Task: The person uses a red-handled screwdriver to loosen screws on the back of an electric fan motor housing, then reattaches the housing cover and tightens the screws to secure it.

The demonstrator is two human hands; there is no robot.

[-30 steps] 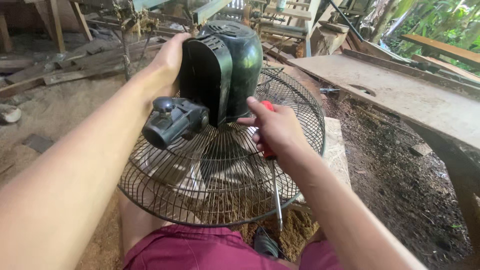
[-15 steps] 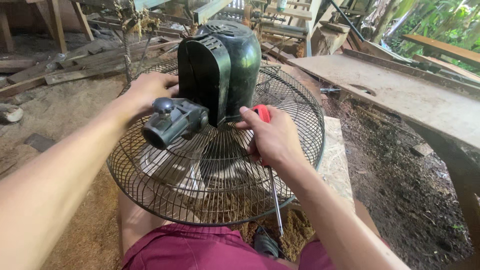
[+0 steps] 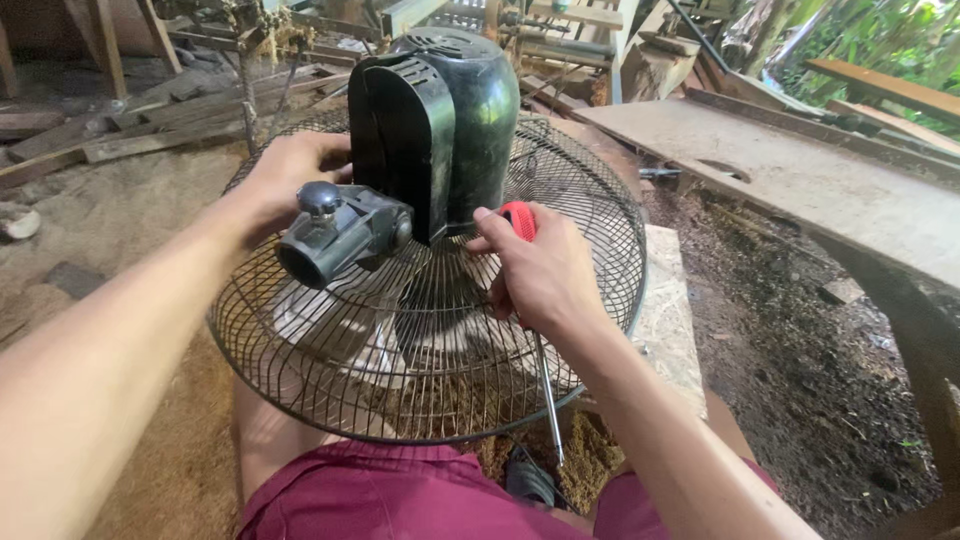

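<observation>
Since a second ago the left hand (image 3: 290, 175) has come off the top of the motor housing (image 3: 445, 125) and dropped to the wire guard (image 3: 330, 370), beside the housing's left flank; the right hand (image 3: 540, 270) has stayed almost where it was. The fan lies face down across the person's lap, its round wire guard spread over the dark red shorts (image 3: 400, 495), pale blades showing dimly through the wires. The dark green motor housing rises upright from the middle of the guard. From its near side juts the grey neck joint (image 3: 340, 235) with a round knob on top, pointing toward the camera. The left hand's fingers are curled and rest on the guard just behind that joint; whether they grip a wire cannot be told. The right hand's fingers are clamped on a screwdriver (image 3: 545, 385), its red handle poking out beside the base of the housing and its metal shaft running down below the wrist, across the guard's near rim. A weathered plank bench (image 3: 800, 180) stands to the right, over a floor of dirt and sawdust.
</observation>
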